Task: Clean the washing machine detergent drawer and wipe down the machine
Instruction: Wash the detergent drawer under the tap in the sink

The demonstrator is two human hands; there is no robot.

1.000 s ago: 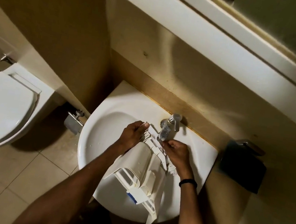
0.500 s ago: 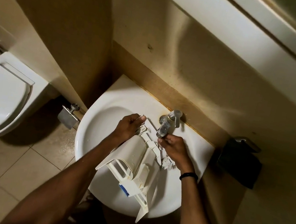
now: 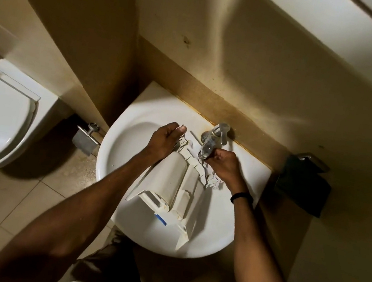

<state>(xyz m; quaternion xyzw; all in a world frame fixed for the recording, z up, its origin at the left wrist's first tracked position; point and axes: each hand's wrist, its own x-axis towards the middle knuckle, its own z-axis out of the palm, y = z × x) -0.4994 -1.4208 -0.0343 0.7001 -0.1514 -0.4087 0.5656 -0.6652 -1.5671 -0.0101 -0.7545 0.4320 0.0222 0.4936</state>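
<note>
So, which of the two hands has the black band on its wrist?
The right hand, the one beside the tap, has the black band. The left hand, gripping the detergent drawer, has a bare wrist.

The detergent drawer [image 3: 174, 182] has shifted a little up the sink [image 3: 110, 153] toward the tap [image 3: 214, 135]; the left hand [image 3: 163, 141], gripping its far end, has moved nearer the back rim; the right hand [image 3: 224, 168] has risen closer under the spout; less of the near end's open compartments shows.

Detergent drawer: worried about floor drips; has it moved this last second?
Yes, the drawer went toward the tap: its tip overhung the sink rim, now lies inside.
</note>
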